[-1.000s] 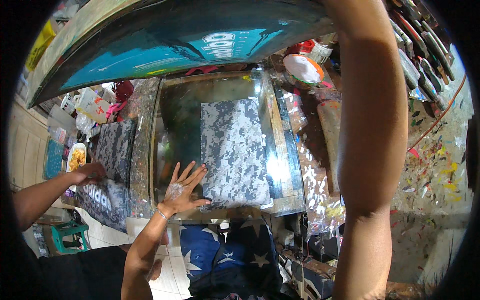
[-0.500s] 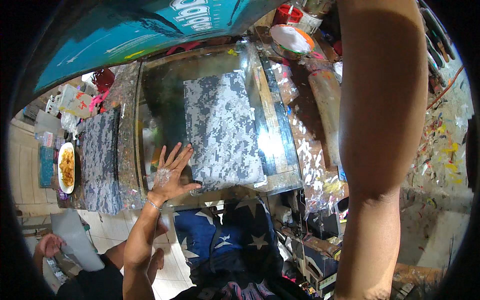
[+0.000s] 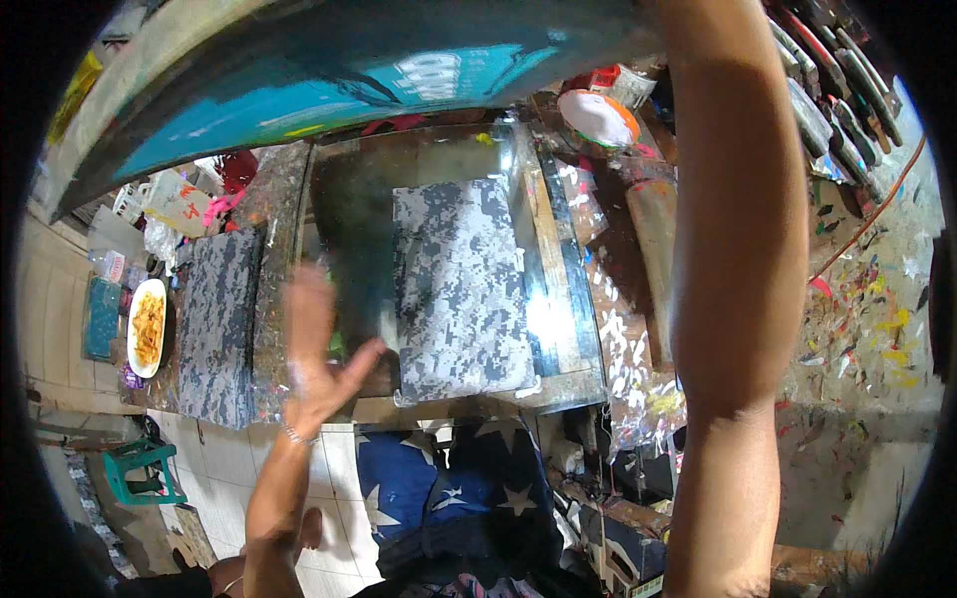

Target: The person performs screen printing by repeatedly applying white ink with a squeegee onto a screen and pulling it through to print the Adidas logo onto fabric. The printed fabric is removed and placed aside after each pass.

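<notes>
My left hand (image 3: 317, 354), blurred by motion, is off the left side of a grey digital-camouflage fabric piece (image 3: 459, 289), its thumb spread from the fingers and nothing seen in it. The fabric lies flat on a glass-topped board (image 3: 349, 174) with worn wooden edging. Above the board a large screen frame (image 3: 259, 105) stands raised, showing a blue area with pale lettering. My right forearm (image 3: 736, 299) rises along the right side toward the screen's right end; my right hand is out of the picture beyond the top edge.
Left of the board are folded camouflage fabrics (image 3: 209, 329), a plate of food (image 3: 148, 329) and clutter. A green stool (image 3: 140, 468) and a person's leg (image 3: 224, 573) are lower left. Right are a rim-painted bowl (image 3: 593, 118), squeegees (image 3: 837, 95) and paint-spattered surfaces.
My left hand has left the fabric's edge and moved up and leftward. The other person's hand, which took a printed piece from the left stack, has gone from view.
</notes>
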### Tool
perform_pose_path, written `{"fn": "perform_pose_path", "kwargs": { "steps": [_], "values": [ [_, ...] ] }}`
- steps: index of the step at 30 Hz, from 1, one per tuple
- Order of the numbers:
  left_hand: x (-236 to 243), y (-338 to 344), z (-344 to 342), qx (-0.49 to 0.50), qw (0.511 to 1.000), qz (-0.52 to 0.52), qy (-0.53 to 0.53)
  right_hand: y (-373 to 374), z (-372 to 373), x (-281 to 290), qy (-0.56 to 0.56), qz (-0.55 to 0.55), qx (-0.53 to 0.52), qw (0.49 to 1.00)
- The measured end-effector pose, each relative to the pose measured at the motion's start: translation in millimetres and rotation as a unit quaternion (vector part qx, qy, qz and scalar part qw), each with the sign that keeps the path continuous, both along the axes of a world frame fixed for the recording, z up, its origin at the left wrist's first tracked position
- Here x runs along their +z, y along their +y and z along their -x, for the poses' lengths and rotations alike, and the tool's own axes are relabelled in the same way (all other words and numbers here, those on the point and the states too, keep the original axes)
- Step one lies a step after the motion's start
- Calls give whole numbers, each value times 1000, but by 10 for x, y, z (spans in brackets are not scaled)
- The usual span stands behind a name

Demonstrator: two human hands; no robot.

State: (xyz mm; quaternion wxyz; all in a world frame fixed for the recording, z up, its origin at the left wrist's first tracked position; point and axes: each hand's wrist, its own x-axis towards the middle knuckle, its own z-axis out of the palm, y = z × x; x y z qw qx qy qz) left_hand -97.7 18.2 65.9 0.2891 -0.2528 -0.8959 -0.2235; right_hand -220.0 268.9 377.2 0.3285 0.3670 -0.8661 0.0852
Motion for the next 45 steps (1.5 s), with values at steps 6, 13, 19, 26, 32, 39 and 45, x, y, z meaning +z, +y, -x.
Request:
{"fn": "perform_pose_path", "kwargs": {
  "steps": [6, 13, 19, 26, 32, 39, 45],
  "values": [
    [1733, -220, -131, 231, 946, 196, 112, 143, -538, -962, 100, 13, 13, 995],
    [297, 70, -906, 11, 948, 168, -269, 246, -1498, -2609, -172, -73, 6, 982],
    [-436, 49, -1024, 17, 954, 121, -274, 178, -872, -3205, -394, -127, -4, 910],
    [-325, 32, -1022, 15, 942, 127, -312, 289, -1258, -3066, -332, -111, 17, 936],
    [-241, 28, -1008, 9, 940, 116, -321, 276, -1300, -3451, -163, -88, -5, 983],
    [-349, -5, -970, -6, 940, 122, -317, 24, 605, -3723, -55, -50, -70, 995],
    [-515, -111, -910, -28, 917, 94, -386, -35, 1372, -3229, -191, -62, -50, 978]
  ]
}}
